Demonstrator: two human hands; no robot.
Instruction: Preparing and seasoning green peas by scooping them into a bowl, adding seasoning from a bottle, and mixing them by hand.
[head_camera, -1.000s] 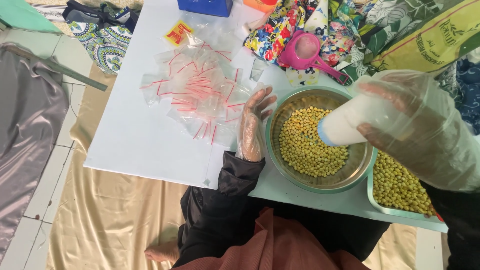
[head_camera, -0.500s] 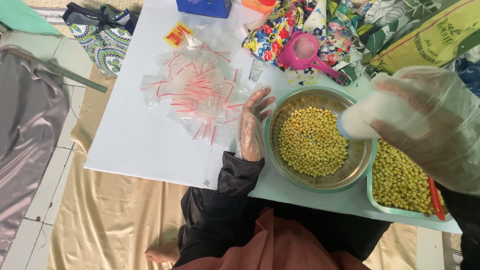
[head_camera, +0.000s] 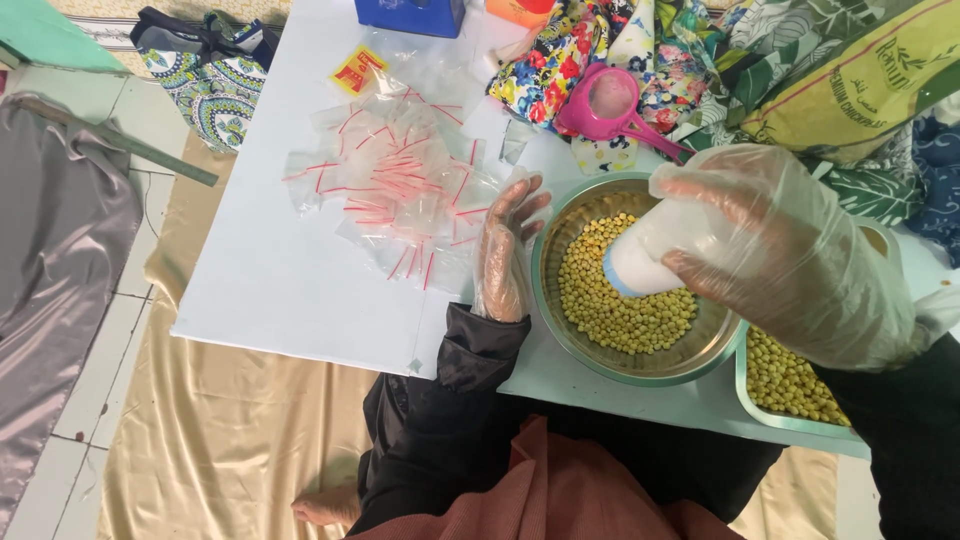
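Grasping a white cup (head_camera: 640, 262) over the chickpeas in the metal bowl (head_camera: 560, 330), the right hand (head_camera: 790, 250) seems mid-scoop, the left hand (head_camera: 503, 255) rests released at nine o'clock, and the zip bags (head_camera: 400, 190) at ten o'clock lie unfilled

Home floor setup, low white table (head_camera: 300, 290), floral fabrics (head_camera: 560, 70), tiled floor (head_camera: 60, 400)

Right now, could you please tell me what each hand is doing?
Left hand: open, flat against the metal bowl.
Right hand: closed around a white container.
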